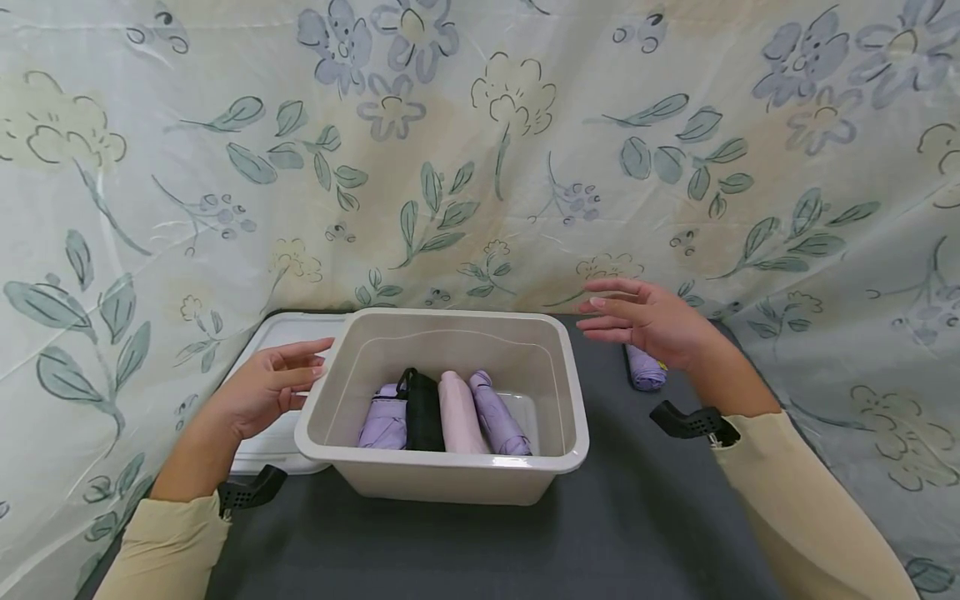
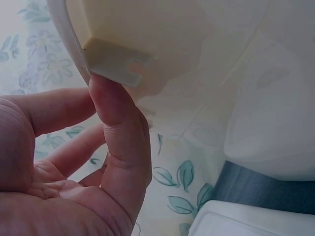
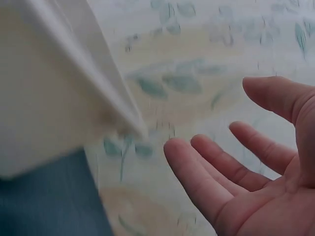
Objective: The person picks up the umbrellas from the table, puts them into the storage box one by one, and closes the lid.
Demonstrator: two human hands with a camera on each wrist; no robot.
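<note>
So, lower L of frame: tan sleeve [image 1: 161, 550] w/ a blk wrist device [image 1: 251, 490] at the cuff, leading up to the L hand [image 1: 273, 387]. Its fingers are loosely bent & relaxed, tips touching the L rim of the beige bin [image 1: 442, 479]; L wrist view has one fingertip just under that rim, by a small tab [image 2: 118, 66]. Below that hand, a white lid [image 1: 288, 454] lies on the dk grey table [image 1: 420, 550], partly hidden by hand & bin.

Ctr of frame: the bin, on the table, w/ 4 things inside, L to R: lilac bundle [image 1: 384, 423], blk pouch [image 1: 424, 417] w/ a strap loop, pink roll [image 1: 461, 417], slim lilac roll [image 1: 501, 418] tipped toward upper L.

R of ctr: R hand [image 1: 645, 321], in the air, apart from the bin, fingers extended, thumb spread, nothing held. Just below it, partly hidden, a purple roll [image 1: 645, 371] lies on the table. Floral cloth [image 1: 480, 250] fills the bkgd.
</note>
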